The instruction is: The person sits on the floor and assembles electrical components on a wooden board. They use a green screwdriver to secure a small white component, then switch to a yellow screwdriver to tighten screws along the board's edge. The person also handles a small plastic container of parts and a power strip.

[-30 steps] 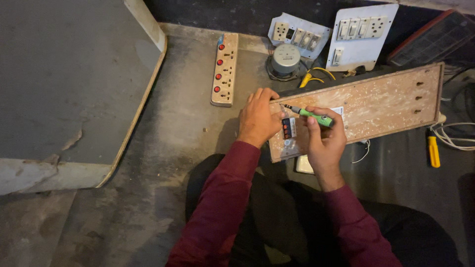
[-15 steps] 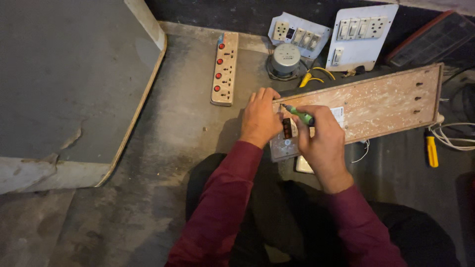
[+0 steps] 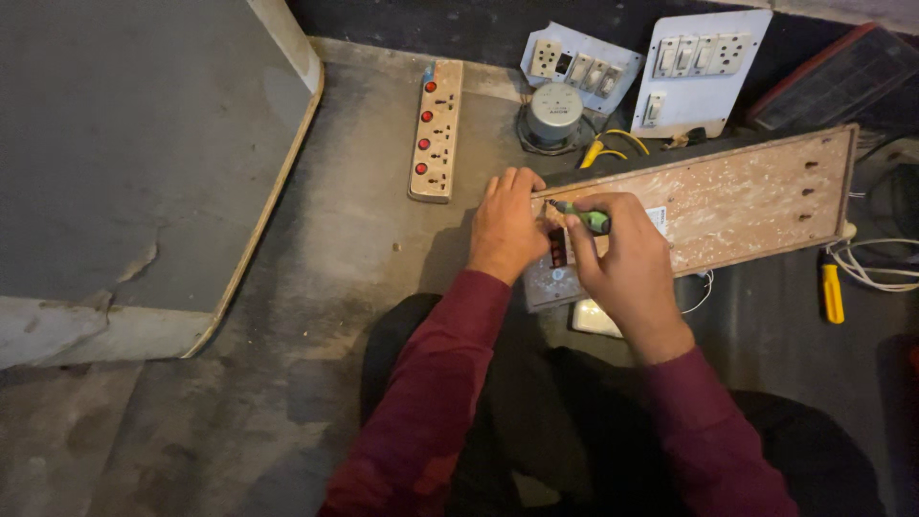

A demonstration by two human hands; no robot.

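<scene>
A long speckled wooden board (image 3: pixel 737 201) lies tilted across the floor in front of me. My left hand (image 3: pixel 505 225) presses on the board's left end, fingers curled over its edge. My right hand (image 3: pixel 622 263) grips a green-handled screwdriver (image 3: pixel 586 219), its tip pointing left at the board's end near my left fingers. A small grey electrical part (image 3: pixel 550 282) with red pieces shows between the two hands. Both sleeves are dark red.
A beige power strip (image 3: pixel 434 129) with red switches lies on the floor behind my left hand. Two white switch plates (image 3: pixel 697 69) and a round grey device (image 3: pixel 555 113) sit at the back. A yellow-handled tool (image 3: pixel 832 292) and white cables (image 3: pixel 876 273) lie right. A raised slab (image 3: pixel 144 163) fills the left.
My right hand has shifted left and closer to my left hand, bringing the screwdriver over the board's left end. The left hand has stayed put.
</scene>
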